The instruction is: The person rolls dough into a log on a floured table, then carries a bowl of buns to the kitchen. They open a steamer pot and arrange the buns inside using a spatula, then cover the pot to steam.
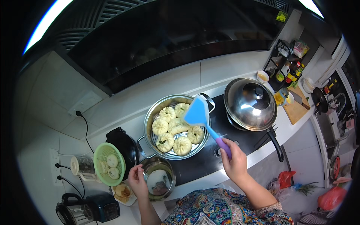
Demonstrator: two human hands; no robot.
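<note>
My right hand (235, 160) grips the purple handle of a blue spatula (197, 112), whose blade is over the right part of a steel steamer pot (146, 123). Several pleated buns (182, 145) sit inside around a longer folded dumpling (177, 126); the blade hides part of them. My left hand (138, 180) is raised with bent fingers at the left rim of a steel bowl (173, 182), near a green plastic colander (98, 157) holding several buns (112, 161). Nothing shows in that hand, and whether it touches the bowl is unclear.
A lidded wok (244, 112) stands right of the pot on the black cooktop (191, 168). A plate of food (123, 194), a glass jug (84, 166) and a blender (90, 209) are at left. A knife (299, 100) lies on a cutting board (295, 114) at far right, near sauce bottles (291, 76).
</note>
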